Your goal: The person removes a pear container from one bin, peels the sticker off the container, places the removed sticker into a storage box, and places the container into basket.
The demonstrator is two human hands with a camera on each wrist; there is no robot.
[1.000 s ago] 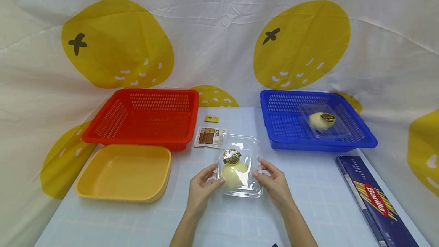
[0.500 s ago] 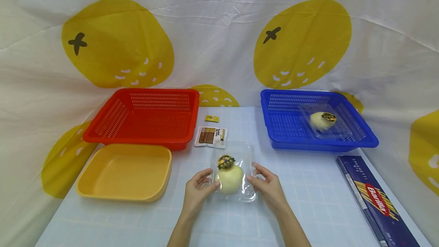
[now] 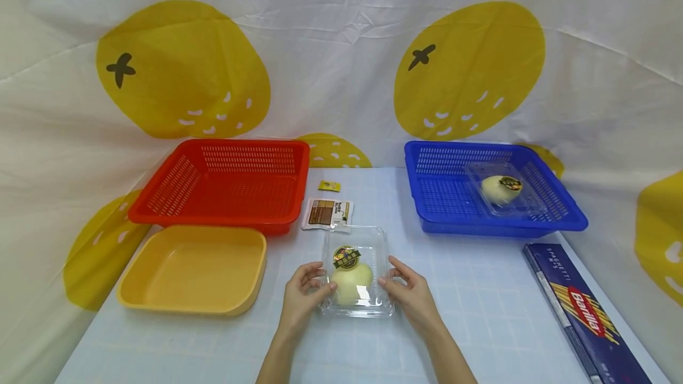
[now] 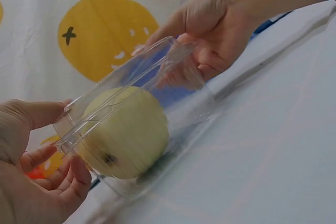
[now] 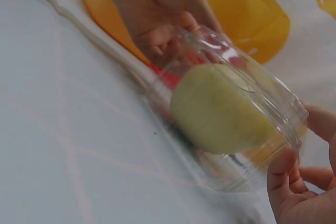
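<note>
A clear plastic clamshell box (image 3: 376,245) is between my two hands, low in the middle of the head view. Inside lies a round, pale yellow-green fruit (image 3: 352,284), and a black-and-gold sticker (image 3: 347,258) is on the lid. My left hand (image 3: 302,296) pinches the box's left rim, thumb on top and fingers below. On the opposite rim my right hand (image 3: 412,296) grips in the same way. In the left wrist view the fruit (image 4: 126,135) shows a dark spot at its end, and the box (image 4: 194,114) is close over the table.
A red basket (image 3: 251,218) and a yellow tub (image 3: 192,307) stand at left. At right, a blue basket (image 3: 480,227) holds another boxed fruit (image 3: 498,189); a Barilla spaghetti box (image 3: 584,313) lies before it. Beyond my hands are a food pouch (image 3: 322,212) and small yellow packet (image 3: 329,185).
Both hands have brought the clamshell box a little to the left and nearer to me. More of the food pouch behind it now shows.
</note>
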